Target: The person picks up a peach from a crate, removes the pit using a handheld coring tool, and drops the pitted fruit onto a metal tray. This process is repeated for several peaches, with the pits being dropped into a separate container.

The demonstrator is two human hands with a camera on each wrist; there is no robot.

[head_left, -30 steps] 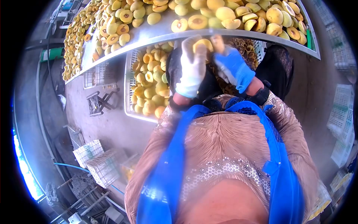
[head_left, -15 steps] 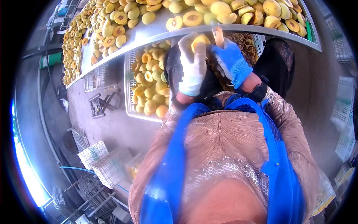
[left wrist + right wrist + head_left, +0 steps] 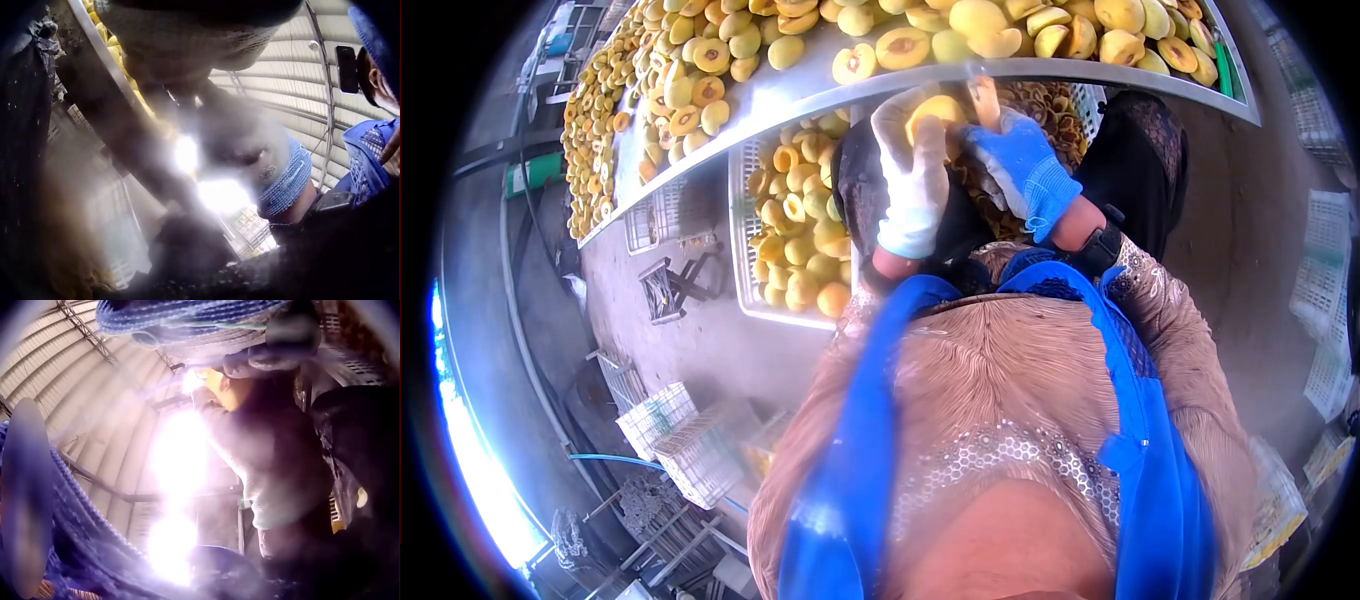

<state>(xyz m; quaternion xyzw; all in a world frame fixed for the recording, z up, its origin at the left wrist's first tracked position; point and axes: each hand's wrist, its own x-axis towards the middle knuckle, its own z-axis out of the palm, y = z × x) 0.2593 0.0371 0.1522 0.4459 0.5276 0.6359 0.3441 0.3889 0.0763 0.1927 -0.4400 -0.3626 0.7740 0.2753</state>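
Observation:
In the head view the left hand [image 3: 912, 175], in a white glove, grips a yellow fruit half [image 3: 936, 112] between thumb and fingers. Close beside it the right hand [image 3: 1022, 168], in a blue and white glove, is curled round a tool with a light brown handle [image 3: 984, 100]; its working end is hard to make out. Both hands are over the lap, just below the table's edge. In the right wrist view the left hand [image 3: 269, 444] holds the yellow fruit [image 3: 228, 390]. Glare and blur hide much of the left wrist view.
A metal table [image 3: 800, 82] bears many fruit halves across the top. Below its edge, left of the lap, stands a white crate [image 3: 745, 240] of fruit halves. Brown scraps [image 3: 1045, 112] lie in a container between the legs. Stacked crates [image 3: 690, 440] stand at lower left.
The fruit half has turned somewhat in the left hand, and the right hand's handle has tilted from its blurred earlier pose. Table and crate have shifted slightly in view.

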